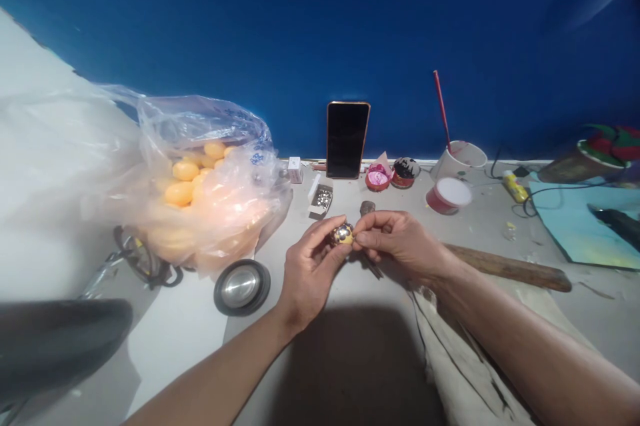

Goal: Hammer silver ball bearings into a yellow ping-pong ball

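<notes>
Over the table, my left hand [313,269] is closed around a small yellow ball [343,235] whose surface is dotted with shiny silver studs. My right hand [400,243] has its thumb and forefinger pinched against the ball's right side; whatever may be between those fingertips is too small to make out. Just beyond the hands stands a small open box [321,199] of silver tacks or studs. A dark, blunt-ended tool [368,207] lies partly hidden beneath my right hand.
At left, a clear plastic bag [210,119] holds several yellow balls, with a round black-rimmed metal lid [242,286] nearby. A phone [347,139] leans on the blue wall. To the right are a white tub [463,158], a pink-filled cup [449,196] and a wooden stick [510,267].
</notes>
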Tool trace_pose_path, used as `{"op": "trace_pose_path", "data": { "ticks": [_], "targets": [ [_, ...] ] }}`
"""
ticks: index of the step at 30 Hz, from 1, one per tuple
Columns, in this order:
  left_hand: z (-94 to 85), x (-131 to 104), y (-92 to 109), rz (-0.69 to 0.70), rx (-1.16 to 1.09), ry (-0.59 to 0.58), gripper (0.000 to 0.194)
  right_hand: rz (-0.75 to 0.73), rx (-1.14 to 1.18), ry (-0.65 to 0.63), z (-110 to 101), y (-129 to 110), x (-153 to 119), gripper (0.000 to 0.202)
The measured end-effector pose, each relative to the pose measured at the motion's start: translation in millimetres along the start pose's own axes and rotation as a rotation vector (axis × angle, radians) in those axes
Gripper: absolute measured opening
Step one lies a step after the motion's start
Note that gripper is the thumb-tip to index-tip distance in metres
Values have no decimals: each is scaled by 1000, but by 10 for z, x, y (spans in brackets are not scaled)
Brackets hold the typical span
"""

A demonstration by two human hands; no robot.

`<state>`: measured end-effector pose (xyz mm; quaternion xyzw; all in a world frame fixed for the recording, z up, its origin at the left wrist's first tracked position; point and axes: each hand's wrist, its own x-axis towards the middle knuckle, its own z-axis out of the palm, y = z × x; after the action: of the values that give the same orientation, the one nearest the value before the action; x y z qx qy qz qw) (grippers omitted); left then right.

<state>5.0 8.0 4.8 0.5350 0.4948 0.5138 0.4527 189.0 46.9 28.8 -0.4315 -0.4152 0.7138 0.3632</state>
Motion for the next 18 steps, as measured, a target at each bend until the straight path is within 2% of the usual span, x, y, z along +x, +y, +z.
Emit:
{"op": "trace_pose_path", "data": {
  "ticks": [18],
  "targets": [
    [-4,10,2,17,23,13,35,-5,-35,-11,4,-14,-3,34]
  ]
}}
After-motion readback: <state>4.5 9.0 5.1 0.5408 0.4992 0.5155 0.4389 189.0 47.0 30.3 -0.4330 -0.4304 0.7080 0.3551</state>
